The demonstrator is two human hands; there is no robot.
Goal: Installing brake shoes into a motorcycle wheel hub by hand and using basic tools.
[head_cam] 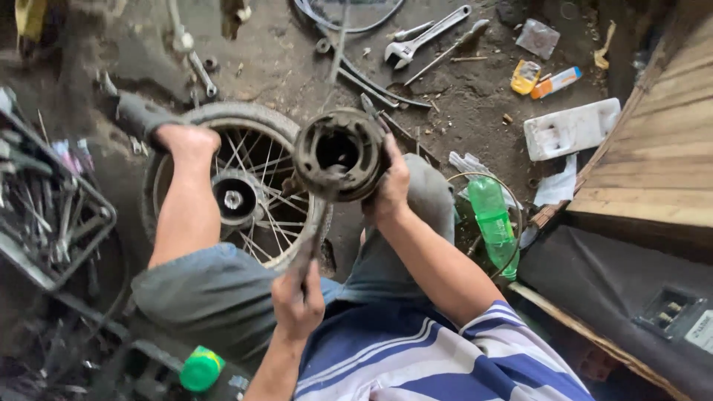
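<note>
Brake drum plate (pixel 339 154) — round, dirty grey-brown metal, grimy, with a dark central opening and raised lugs around the inner ring. Held up on edge, open face toward the camera, above the spoked wheel, gripped at its right rim.

Hand tool (pixel 308 249) — slim, dark, greasy shaft, type unclear; angled upward, its upper end meeting the plate's lower left edge.

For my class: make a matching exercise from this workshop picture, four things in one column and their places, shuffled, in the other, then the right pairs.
Things
1. Round dark metal brake drum plate
2. Green plastic bottle
3. Silver adjustable wrench
4. Spoked wheel with grey tyre

Places
A. Floor, top of picture
B. Beside the left knee
C. Held by the right hand
D. Inside a wire ring

Pairs: 1-C, 2-D, 3-A, 4-B
</note>
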